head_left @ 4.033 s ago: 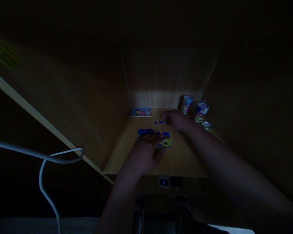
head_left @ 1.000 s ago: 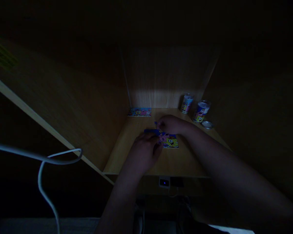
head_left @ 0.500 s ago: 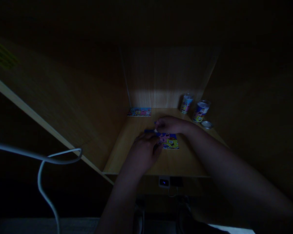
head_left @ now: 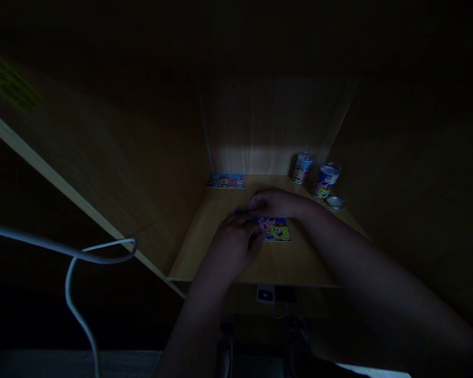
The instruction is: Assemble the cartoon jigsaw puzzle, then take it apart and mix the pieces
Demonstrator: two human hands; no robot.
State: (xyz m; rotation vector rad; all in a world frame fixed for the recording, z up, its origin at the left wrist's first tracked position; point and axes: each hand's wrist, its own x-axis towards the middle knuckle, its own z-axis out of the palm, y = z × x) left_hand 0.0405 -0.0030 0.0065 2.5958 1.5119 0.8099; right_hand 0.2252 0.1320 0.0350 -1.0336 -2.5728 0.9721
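A partly covered jigsaw puzzle, blue with a yellow cartoon sponge and a pink figure, lies flat on the wooden shelf. My left hand rests over its left side, fingers stretched out across the pieces and the thumb near its lower edge. At the puzzle's upper edge, my right hand has thumb and fingers pinched together, close to the left fingertips. The puzzle piece at its fingertips is mostly hidden now.
Against the back wall on the left lies a cartoon picture card. Two cartoon-printed cans stand at the back right, beside a round metal lid. A white cable hangs at the left; a small lit device sits below the shelf.
The pale puzzle piece that showed at my right fingertips is now covered by the fingers at the puzzle's upper edge. My left hand stays in place; the view shifts slightly.
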